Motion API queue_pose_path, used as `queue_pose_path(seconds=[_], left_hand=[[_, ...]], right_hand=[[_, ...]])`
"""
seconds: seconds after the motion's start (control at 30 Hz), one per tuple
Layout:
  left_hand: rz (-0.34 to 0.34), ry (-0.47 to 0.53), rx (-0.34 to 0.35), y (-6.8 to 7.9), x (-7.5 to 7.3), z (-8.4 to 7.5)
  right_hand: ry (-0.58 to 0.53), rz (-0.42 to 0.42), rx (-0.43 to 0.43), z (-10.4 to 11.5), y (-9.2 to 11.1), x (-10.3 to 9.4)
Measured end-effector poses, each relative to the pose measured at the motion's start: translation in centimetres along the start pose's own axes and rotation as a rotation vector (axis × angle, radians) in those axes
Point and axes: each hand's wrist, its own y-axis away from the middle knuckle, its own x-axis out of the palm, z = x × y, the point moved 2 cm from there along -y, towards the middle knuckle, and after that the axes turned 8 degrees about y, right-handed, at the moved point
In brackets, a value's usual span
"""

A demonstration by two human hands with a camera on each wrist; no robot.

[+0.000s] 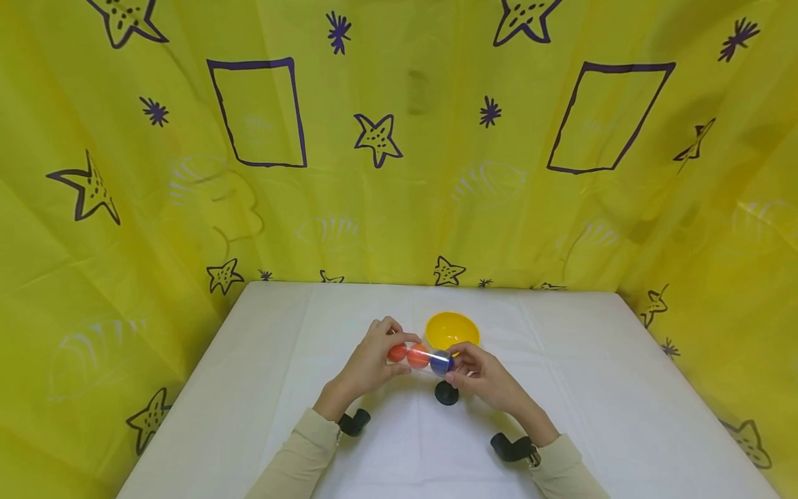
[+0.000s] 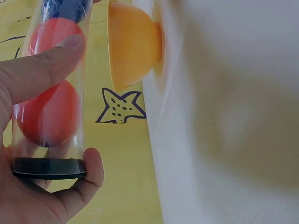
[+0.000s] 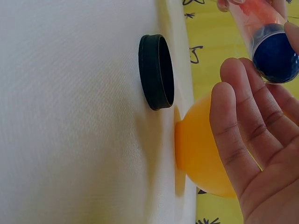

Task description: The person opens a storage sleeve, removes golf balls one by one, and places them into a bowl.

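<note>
My left hand grips a clear plastic tube that lies nearly level above the table. Inside are a red ball, an orange-red ball and, towards the right end, a blue ball. In the left wrist view, a black cap closes the tube's left end, with a fingertip against it. My right hand is at the tube's uncapped end, thumb and finger pinching the blue ball, which bulges past the rim in the right wrist view. Its other fingers are loosely extended.
A loose black cap lies on the white table below the tube, hollow side up. Behind the hands stands a yellow bowl. A yellow patterned curtain surrounds the table at the back and sides.
</note>
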Motion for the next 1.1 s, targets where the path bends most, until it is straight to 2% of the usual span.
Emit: queue_pose_path(seconds=[0.27,0.77,0.87,1.1], left_hand=[[-0.006,0.008,-0.01,-0.1,0.0,0.1],[0.008,0.015,-0.042,0.0,-0.2,0.4],[0.004,-0.004,-0.029,0.0,-0.2,0.3],[0.005,-0.061,0.052,-0.1,-0.3,-0.2]], right_hand=[[0.01,-0.017,0.009,0.5,0.2,-0.3],[0.001,-0.022,0.006,-0.5,0.2,-0.4],[-0.006,-0.016,0.01,-0.3,0.3,-0.4],[-0.06,0.023,0.012,-0.3,0.1,-0.2]])
